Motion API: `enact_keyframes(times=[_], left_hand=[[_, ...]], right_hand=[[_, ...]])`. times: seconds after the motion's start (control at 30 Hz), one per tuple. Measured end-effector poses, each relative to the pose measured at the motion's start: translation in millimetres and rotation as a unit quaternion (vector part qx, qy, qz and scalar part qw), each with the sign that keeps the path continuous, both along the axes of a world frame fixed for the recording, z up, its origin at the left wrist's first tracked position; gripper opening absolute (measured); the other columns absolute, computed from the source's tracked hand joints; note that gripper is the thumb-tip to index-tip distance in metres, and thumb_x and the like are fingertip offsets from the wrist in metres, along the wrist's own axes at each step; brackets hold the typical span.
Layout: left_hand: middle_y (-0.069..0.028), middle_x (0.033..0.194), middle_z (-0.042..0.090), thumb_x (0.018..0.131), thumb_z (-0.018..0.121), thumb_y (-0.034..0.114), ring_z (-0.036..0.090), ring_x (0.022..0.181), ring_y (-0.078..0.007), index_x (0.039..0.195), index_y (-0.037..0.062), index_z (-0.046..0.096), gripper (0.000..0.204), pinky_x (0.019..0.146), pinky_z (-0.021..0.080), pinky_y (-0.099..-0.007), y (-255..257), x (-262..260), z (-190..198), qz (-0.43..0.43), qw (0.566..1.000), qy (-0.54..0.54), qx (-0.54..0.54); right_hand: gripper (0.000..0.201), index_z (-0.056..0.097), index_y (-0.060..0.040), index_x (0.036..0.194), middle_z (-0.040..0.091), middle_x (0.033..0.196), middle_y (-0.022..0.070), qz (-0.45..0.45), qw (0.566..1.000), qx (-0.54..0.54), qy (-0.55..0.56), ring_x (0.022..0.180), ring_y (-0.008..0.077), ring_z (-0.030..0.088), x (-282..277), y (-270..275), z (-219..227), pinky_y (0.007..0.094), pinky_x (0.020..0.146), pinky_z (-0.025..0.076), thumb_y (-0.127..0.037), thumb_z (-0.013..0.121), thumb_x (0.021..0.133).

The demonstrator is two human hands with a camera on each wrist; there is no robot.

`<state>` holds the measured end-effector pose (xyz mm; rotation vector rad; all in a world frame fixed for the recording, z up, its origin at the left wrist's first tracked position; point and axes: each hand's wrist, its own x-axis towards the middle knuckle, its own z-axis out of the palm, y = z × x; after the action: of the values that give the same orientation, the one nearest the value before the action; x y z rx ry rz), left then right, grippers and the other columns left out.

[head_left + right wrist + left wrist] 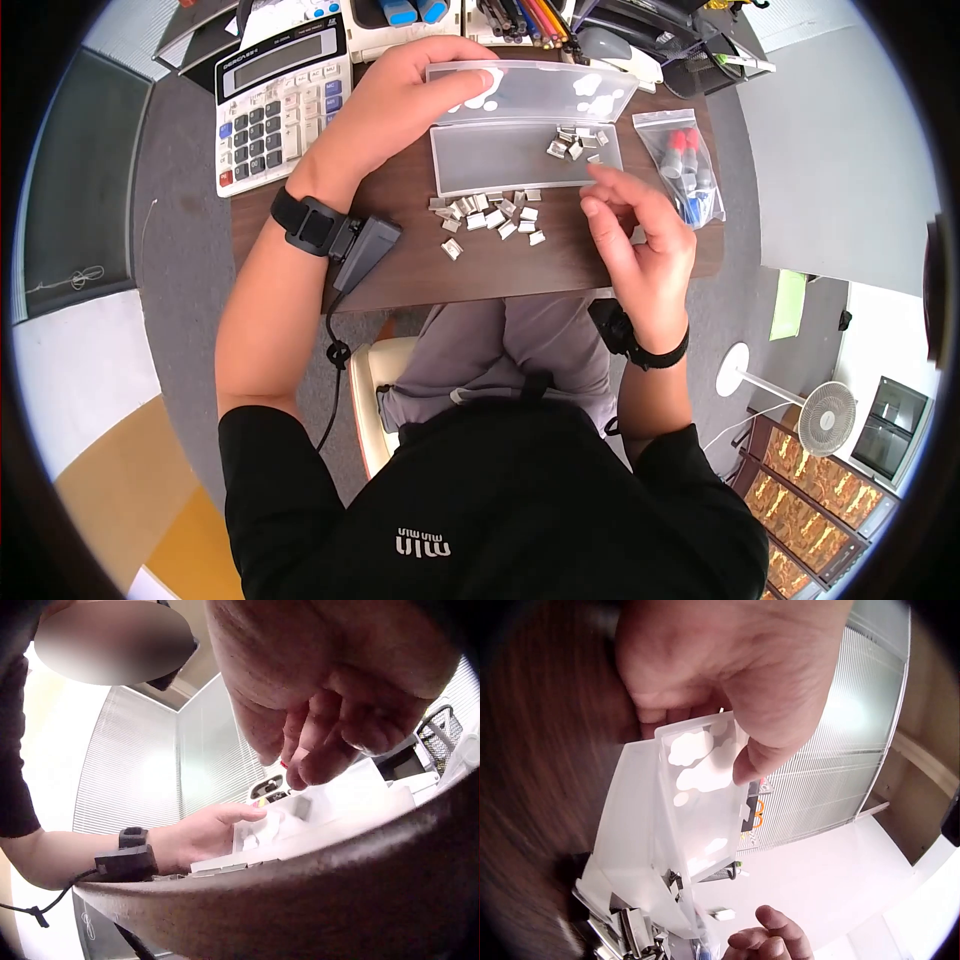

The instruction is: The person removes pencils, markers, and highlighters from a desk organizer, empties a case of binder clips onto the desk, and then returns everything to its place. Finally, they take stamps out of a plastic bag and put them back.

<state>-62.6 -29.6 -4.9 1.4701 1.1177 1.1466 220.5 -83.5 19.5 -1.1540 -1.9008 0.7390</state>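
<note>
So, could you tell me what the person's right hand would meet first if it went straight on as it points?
Probably the small metal clips at the right end of the open box, just ahead of the right hand. Height is hard to judge, so it might pass above them.

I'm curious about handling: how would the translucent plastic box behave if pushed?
The box looks light and stiff, with thin, straight walls. Low and broad, it would probably slide, not tip; the loose silver metal clips inside might shift.
</note>
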Motion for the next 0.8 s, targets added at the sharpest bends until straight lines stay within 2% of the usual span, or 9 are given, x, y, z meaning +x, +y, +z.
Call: enact_keyframes(times=[0.07,0.13,0.33,0.43,0.53,0.6,0.67,0.73,0.8], left_hand=[[0.0004,0.112,0.073,0.102,0.069,0.024,0.063,0.104,-0.0081,0.123,0.0032,0.072,0.029,0.092,0.049,-0.025,0.0,0.7,1.8,0.004,1.0,0.002,-0.002],[0.0004,0.112,0.073,0.102,0.069,0.023,0.063,0.104,-0.0081,0.123,0.0033,0.072,0.029,0.092,0.049,-0.0249,0.1,1.0,1.6,0.009,1.0,0.003,-0.007],[0.0004,0.112,0.072,0.102,0.068,0.022,0.063,0.104,-0.0082,0.124,0.003,0.072,0.029,0.092,0.049,-0.0252,-1.6,-0.5,1.4,-0.006,1.0,0.013,-0.006],[0.0004,0.112,0.072,0.102,0.069,0.023,0.063,0.104,-0.0084,0.123,0.0029,0.072,0.029,0.092,0.049,-0.0254,3.6,0.0,1.7,0.0,1.0,0.0,-0.001],[0.0005,0.112,0.072,0.102,0.068,0.023,0.063,0.104,-0.0085,0.123,0.0029,0.072,0.029,0.092,0.049,-0.0254,0.0,0.3,0.0,0.005,1.0,-0.001,-0.01],[0.0004,0.111,0.072,0.102,0.069,0.023,0.063,0.104,-0.0088,0.123,0.0028,0.072,0.029,0.092,0.049,-0.0255,0.2,0.5,0.4,0.002,1.0,0.002,0.001],[0.0004,0.111,0.072,0.102,0.068,0.023,0.063,0.104,-0.0087,0.123,0.0027,0.072,0.029,0.092,0.049,-0.0255,-0.2,-0.4,1.5,0.003,1.0,0.003,0.004],[0.0004,0.111,0.072,0.102,0.068,0.023,0.063,0.104,-0.0087,0.123,0.0027,0.072,0.029,0.092,0.049,-0.0256,0.0,-0.9,0.5,-0.001,1.0,0.004,0.006],[0.0002,0.112,0.072,0.102,0.068,0.023,0.063,0.104,-0.0088,0.123,0.0026,0.072,0.03,0.092,0.049,-0.0255,1.7,0.0,-0.8,-0.004,1.0,0.0,0.002]], right_hand=[[0.017,0.077,-0.0036,0.106,0.076,0.095,0.009,0.049,0.996,0.066,-0.047,0.076,0.019,0.07,2.0,2.2,-5.5,0.0316,0.069,0.057,-0.004,0.079,0.09],[0.016,0.077,-0.0055,0.102,0.073,0.091,0.0079,0.104,0.992,0.005,-0.071,0.077,0.0239,0.071,-1.7,-5.5,-6.6,0.0346,0.069,0.057,-0.005,0.08,0.086],[0.014,0.075,-0.0072,0.097,0.069,0.086,0.0071,0.098,0.984,0.06,-0.133,0.075,0.0279,0.069,-3.8,-11.5,-15.5,0.038,0.066,0.056,-0.008,0.081,0.084],[0.012,0.075,-0.007,0.096,0.069,0.086,0.0056,0.132,0.981,0.0,-0.14,0.07,0.0221,0.066,0.6,-4.4,-6.9,0.0332,0.063,0.054,-0.006,0.08,0.085],[0.013,0.076,-0.0066,0.099,0.07,0.087,0.0046,0.125,0.985,-0.099,-0.068,0.067,0.015,0.062,-2.3,-4.0,-1.2,0.0283,0.062,0.051,-0.003,0.079,0.087],[0.016,0.076,-0.0053,0.104,0.072,0.089,0.0044,-0.012,0.998,-0.036,0.044,0.067,0.0104,0.059,-13.2,-2.0,3.2,0.0248,0.062,0.049,-0.003,0.079,0.089],[0.02,0.076,-0.0054,0.109,0.073,0.092,0.0064,-0.005,0.999,-0.044,0.031,0.068,0.0133,0.062,-12.5,-2.8,0.2,0.0271,0.063,0.051,-0.003,0.079,0.089],[0.021,0.076,-0.006,0.11,0.073,0.093,0.0074,0.091,0.994,0.004,-0.052,0.071,0.0178,0.066,-10.7,-4.8,-10.7,0.0304,0.065,0.054,-0.005,0.08,0.089],[0.022,0.077,-0.0077,0.109,0.072,0.093,0.0076,0.101,0.991,-0.003,-0.085,0.075,0.0236,0.07,-11.0,-8.0,-11.8,0.0346,0.067,0.056,-0.006,0.08,0.087]])
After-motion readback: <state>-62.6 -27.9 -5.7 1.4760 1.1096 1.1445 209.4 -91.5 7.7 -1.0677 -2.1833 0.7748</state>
